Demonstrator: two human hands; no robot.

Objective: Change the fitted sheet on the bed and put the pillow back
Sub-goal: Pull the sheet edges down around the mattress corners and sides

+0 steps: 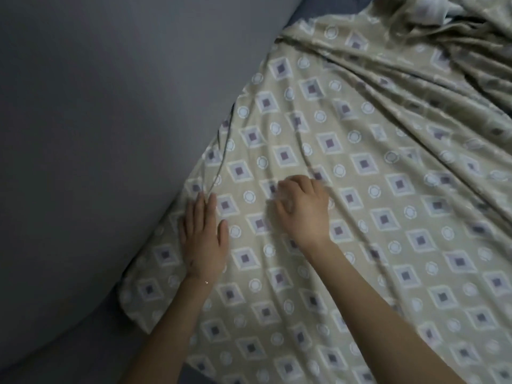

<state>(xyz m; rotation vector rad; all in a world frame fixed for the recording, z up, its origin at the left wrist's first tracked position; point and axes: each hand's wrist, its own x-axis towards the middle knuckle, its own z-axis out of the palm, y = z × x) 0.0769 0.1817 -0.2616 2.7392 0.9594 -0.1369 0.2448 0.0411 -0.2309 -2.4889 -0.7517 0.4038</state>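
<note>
The beige fitted sheet printed with purple-centred diamonds and pale rings (360, 189) lies spread over the bed. It is smooth near the hands and bunched into long folds at the far right. The left hand (203, 236) rests flat on it near its left edge, fingers straight and released. The right hand (302, 212) sits just to the right with fingers curled onto the cloth; it is blurred, so I cannot tell whether it grasps fabric. Dark blue-grey mattress (116, 328) shows beside the sheet's near left edge. A plain grey wall (110, 106) fills the left.

Dim, soft, wide-angle view; right hand (302, 210) motion-blurred.
</note>
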